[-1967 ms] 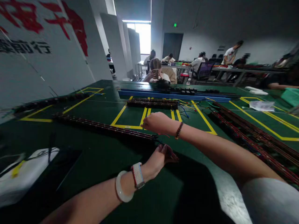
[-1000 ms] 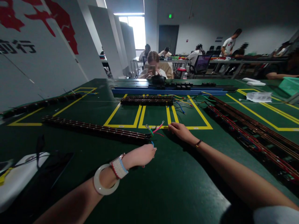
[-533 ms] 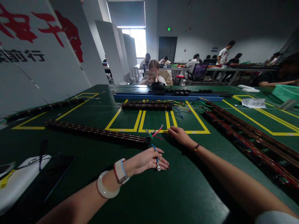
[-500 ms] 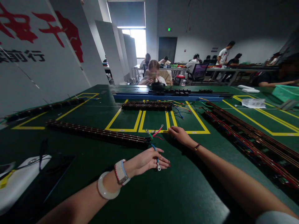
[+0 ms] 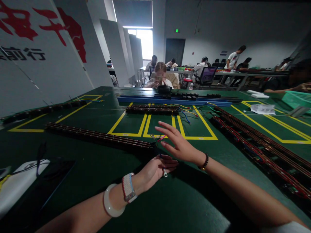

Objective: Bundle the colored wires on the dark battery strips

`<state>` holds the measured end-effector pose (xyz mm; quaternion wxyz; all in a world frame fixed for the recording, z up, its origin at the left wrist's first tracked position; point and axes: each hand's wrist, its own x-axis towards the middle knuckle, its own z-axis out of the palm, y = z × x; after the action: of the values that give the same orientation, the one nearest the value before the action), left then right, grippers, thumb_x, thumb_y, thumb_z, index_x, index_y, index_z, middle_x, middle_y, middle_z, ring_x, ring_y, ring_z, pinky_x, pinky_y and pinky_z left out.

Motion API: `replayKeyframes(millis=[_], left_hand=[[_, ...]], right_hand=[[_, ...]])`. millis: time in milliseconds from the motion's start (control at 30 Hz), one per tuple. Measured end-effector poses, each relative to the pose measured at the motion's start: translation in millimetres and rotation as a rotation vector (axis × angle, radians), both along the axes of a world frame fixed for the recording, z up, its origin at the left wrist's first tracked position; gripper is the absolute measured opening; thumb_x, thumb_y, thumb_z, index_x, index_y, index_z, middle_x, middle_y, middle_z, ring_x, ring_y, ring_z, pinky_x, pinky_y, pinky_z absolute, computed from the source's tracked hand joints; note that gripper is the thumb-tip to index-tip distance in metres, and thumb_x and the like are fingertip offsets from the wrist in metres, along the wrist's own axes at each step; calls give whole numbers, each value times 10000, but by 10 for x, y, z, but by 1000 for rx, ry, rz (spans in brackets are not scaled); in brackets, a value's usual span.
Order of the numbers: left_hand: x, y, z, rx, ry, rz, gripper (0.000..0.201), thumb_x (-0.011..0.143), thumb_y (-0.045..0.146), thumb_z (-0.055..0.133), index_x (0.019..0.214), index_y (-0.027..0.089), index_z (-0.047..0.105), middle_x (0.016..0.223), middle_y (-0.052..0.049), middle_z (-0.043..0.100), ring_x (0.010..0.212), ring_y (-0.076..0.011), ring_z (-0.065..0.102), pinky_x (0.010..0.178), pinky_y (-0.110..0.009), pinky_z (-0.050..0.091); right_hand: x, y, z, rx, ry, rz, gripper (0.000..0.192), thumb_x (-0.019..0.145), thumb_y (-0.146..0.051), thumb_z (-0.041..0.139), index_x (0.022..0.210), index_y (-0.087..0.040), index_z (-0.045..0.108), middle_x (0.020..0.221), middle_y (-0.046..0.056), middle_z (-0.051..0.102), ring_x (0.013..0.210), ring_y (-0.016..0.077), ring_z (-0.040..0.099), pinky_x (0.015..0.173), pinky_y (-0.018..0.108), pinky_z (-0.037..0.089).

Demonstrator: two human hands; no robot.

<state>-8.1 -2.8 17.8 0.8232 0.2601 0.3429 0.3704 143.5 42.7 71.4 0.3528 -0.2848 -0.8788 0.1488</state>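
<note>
My left hand point(image 5: 155, 170), palm up, has a blue wire between thumb and fingers. Its metal ring lug point(image 5: 165, 173) sticks out past the thumb, while most of the wire is hidden. Just above it, my right hand point(image 5: 178, 144) hovers with fingers spread, holding nothing. Beyond its fingertips are a pink wire point(image 5: 161, 138) and another metal lug point(image 5: 152, 136). These wires leave the right end of a long dark strip assembly point(image 5: 97, 136) with bright rods along it, lying on the green table point(image 5: 136, 207).
At right lie long copper-coloured strips point(image 5: 264, 142) with red wires. A shorter strip bundle point(image 5: 152, 110) rests within yellow tape lines, in front of a blue rail point(image 5: 175, 101). A white object point(image 5: 29, 178) is at left, a green basket point(image 5: 296, 100) at far right. People sit beyond.
My right hand has lifted from the table by the yellow line, come left toward the wires and spread its fingers. My left hand stays nearly in place with the blue wire.
</note>
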Motion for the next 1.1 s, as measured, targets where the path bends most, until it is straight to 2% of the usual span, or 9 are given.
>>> replayKeyframes(millis=[133, 300, 400, 467, 533, 633, 833, 967, 1100], left_hand=[[4, 5, -4, -23, 64, 25, 201, 871, 119, 401, 985, 111, 567, 956, -121, 681, 876, -192, 655, 960, -420, 427], [-4, 6, -9, 33, 4, -13, 204, 877, 121, 400, 973, 90, 578, 975, -143, 672, 915, -203, 643, 986, -425, 410], [-10, 16, -29, 52, -8, -30, 195, 864, 117, 426, 977, 87, 583, 1012, -159, 666, 966, -228, 632, 994, -452, 402], [-19, 26, -36, 51, -24, -47, 194, 846, 98, 439, 969, 83, 587, 1029, -165, 663, 1000, -239, 622, 1002, -460, 395], [-29, 34, -29, 39, -46, -60, 198, 841, 97, 426, 940, 69, 595, 1022, -177, 661, 1026, -250, 613, 1010, -465, 386], [-41, 38, 9, 3, -85, -36, 243, 877, 194, 404, 931, 59, 599, 1007, -192, 660, 1018, -270, 617, 1004, -488, 382], [-50, 25, 95, -106, -161, 63, 379, 908, 405, 395, 1028, 97, 579, 1055, -173, 647, 1076, -276, 592, 982, -492, 397], [-56, 22, 145, -162, -110, 105, 413, 895, 448, 448, 1113, 108, 539, 1165, -176, 598, 1159, -272, 537, 980, -501, 406], [-45, 34, 141, -110, -60, 39, 408, 908, 417, 445, 1152, 99, 521, 1201, -183, 575, 1156, -260, 536, 999, -490, 398]], right_hand=[[-75, -98, 50, -85, -52, 171, 601, 916, -187, 435, 1464, -294, 213, 1538, 27, 157, 1389, 200, 187, 1123, 422, 218], [-58, -21, -22, -326, 55, 259, 660, 928, -199, 439, 1486, -300, 102, 1545, 17, 135, 1402, 178, 143, 1150, 414, 134], [-67, 0, -41, -462, 123, 309, 565, 947, -255, 438, 1464, -293, 214, 1481, 43, 316, 1343, 179, 304, 1120, 400, 231], [-71, 5, -34, -529, 170, 314, 415, 964, -309, 410, 1374, -245, 406, 1317, 68, 511, 1214, 182, 466, 1049, 383, 346], [-64, 12, -18, -584, 188, 297, 347, 976, -362, 372, 1210, -191, 561, 1109, 72, 619, 1048, 174, 569, 953, 358, 428], [-32, 33, 6, -642, 185, 261, 328, 954, -406, 423, 1075, -167, 613, 970, 54, 634, 929, 161, 594, 878, 332, 459], [130, 70, 102, -761, 150, 315, 276, 908, -340, 526, 1133, -185, 566, 1094, 56, 595, 1033, 169, 558, 935, 352, 434], [342, 116, 173, -644, 0, 276, 451, 855, -341, 602, 1281, -242, 494, 1288, 54, 502, 1240, 197, 425, 1065, 367, 321], [477, 165, 24, -524, -257, 174, 874, 689, -431, 749, 1427, -255, 317, 1410, 88, 367, 1295, 264, 362, 1078, 386, 313]])
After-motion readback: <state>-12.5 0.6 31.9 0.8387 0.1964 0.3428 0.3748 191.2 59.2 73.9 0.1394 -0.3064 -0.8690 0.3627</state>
